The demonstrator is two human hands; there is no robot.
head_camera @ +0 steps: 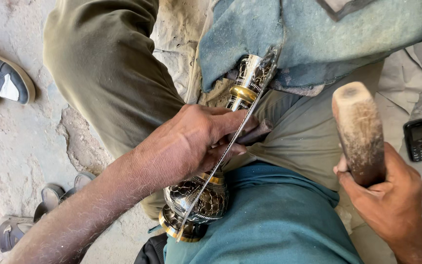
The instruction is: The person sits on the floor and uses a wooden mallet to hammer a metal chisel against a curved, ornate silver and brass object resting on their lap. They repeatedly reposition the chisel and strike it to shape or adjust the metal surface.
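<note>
Head view. The person sits with legs folded; an engraved metal vase [206, 195] lies lengthwise across the lap, its round belly and gold-rimmed base near, its narrow neck pointing far. The neck passes under a blue-grey cloth [250, 34] draped at the far side of the scene. A flat metal strip [230, 146] runs along the top of the vase from base to neck.

Left hand [191, 142]: rests on the middle of the vase. The fingers are pressed together and curled around a small dark punch [257, 131], whose tip projects to the right of the fingertips. The thumb lies along the strip.

Right hand [391, 195]: at the near right, well apart from the vase. The fingers are wrapped tightly around the lower part of a wooden mallet [360, 129], which stands upright with its worn round end pointing far.

Surroundings: a black keypad phone [418, 140] lies on the ground at the right, just beyond the mallet. A black-and-white sneaker [1, 76] lies at the far left. Grey sandals [30, 215] lie at the near left on the rough concrete floor [20, 146].
</note>
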